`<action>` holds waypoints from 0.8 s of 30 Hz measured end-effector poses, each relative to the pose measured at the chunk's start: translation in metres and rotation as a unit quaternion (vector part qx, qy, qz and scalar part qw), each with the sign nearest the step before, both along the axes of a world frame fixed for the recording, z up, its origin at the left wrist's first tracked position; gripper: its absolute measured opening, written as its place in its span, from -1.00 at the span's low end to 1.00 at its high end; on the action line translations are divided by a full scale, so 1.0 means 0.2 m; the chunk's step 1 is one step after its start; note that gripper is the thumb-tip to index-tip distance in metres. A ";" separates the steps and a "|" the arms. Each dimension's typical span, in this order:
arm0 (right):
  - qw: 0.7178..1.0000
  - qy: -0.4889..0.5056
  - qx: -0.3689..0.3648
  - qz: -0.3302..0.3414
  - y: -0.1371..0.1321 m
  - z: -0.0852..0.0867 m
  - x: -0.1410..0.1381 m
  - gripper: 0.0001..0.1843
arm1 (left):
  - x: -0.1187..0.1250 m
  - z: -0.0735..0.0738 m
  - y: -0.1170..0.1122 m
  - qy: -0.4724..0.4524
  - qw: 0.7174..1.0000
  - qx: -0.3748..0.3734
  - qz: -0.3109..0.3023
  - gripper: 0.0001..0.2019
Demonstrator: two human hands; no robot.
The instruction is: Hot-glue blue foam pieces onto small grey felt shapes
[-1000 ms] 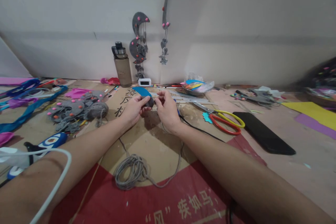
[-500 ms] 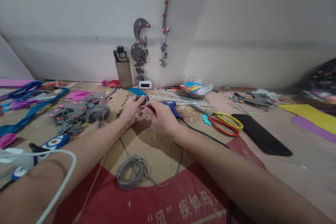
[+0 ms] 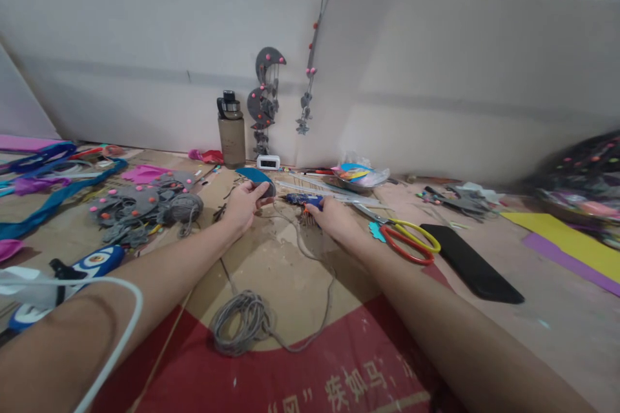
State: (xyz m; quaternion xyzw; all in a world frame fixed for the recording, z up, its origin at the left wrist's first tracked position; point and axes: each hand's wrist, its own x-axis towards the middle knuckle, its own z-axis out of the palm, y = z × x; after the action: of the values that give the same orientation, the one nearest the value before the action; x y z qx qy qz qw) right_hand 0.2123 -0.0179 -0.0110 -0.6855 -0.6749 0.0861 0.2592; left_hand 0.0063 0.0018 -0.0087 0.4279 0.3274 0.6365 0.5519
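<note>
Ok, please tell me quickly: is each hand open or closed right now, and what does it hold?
Left hand: closed, pinching a small dark grey piece.
Right hand: closed on a blue tool.

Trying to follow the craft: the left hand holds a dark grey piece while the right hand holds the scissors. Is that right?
Not quite: the right hand holds a blue tool, not the scissors, which lie beside the black phone, as the head view shows. The left hand does hold a dark grey piece.
</note>
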 end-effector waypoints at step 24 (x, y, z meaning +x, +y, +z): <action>0.893 0.412 -0.178 0.018 0.06 0.02 -0.01 -0.85 | -0.02 -0.01 0.02 -0.030 0.997 -0.042 0.050 -0.81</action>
State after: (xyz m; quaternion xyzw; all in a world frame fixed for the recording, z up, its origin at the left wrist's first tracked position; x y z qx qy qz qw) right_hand 0.2093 -0.0067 -0.0067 -0.6111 -0.4930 0.4844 0.3857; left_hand 0.0027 0.0056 -0.0102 0.3680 0.3579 0.6614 0.5468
